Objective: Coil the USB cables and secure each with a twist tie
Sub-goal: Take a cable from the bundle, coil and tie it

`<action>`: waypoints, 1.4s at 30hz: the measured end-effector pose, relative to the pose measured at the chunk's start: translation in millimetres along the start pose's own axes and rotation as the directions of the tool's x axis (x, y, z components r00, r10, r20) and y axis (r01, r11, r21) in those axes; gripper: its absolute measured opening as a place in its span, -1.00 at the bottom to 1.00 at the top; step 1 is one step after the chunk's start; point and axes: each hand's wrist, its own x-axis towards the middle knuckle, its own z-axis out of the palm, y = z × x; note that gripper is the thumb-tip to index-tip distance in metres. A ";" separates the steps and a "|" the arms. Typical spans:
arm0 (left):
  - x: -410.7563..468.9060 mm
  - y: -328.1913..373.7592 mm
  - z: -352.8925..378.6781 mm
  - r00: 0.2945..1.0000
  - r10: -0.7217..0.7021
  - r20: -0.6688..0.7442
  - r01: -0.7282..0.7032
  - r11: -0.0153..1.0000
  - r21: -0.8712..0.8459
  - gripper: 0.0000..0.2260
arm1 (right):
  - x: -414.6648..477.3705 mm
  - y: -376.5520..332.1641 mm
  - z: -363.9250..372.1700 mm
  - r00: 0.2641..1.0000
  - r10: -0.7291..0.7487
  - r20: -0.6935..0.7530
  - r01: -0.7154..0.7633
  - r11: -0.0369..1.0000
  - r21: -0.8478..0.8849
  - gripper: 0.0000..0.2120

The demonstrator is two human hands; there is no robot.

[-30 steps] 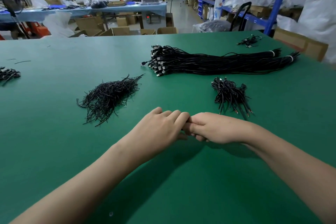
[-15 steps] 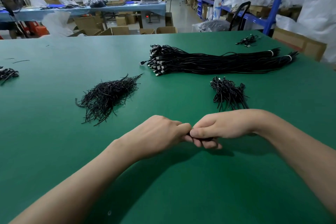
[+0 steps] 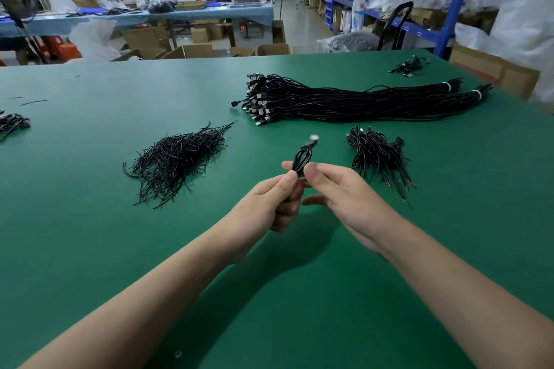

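A coiled black USB cable [image 3: 302,157] stands upright above the green table [image 3: 90,234], its plug end blurred at the top. My left hand [image 3: 269,201] grips the coil's lower part, thumb on top. My right hand [image 3: 344,198] pinches the coil at its middle between thumb and forefinger, its other fingers loosely spread. A pile of black twist ties [image 3: 177,159] lies to the left. A long bundle of uncoiled USB cables [image 3: 353,100] lies further back. A small heap of coiled cables [image 3: 377,153] sits right of my hands.
More black cable bits lie at the table's left edge [image 3: 12,124] and far right corner [image 3: 409,66]. Cardboard boxes [image 3: 494,72] stand past the right edge, blue shelving [image 3: 449,3] behind them.
My hands have lifted from the table and parted a little. The coiled cable, hidden between them before, now shows upright above my fingers.
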 end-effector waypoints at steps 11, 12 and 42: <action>12.4 -0.6 6.1 0.985 -0.154 0.077 0.163 0.976 -0.146 -0.70 | 10.9 9.5 16.4 0.969 0.118 -0.216 -0.069 0.972 0.223 -0.68; 12.1 2.1 2.2 0.985 -0.155 0.074 0.158 0.987 -0.025 -0.68 | 10.0 9.3 16.1 0.971 0.114 -0.211 -0.063 0.970 0.235 -0.68; -118.4 43.5 -96.9 0.814 -0.427 -0.393 0.379 -0.123 0.917 -0.79 | 3.0 17.7 22.0 0.976 0.164 -0.140 -0.141 0.977 0.161 -0.66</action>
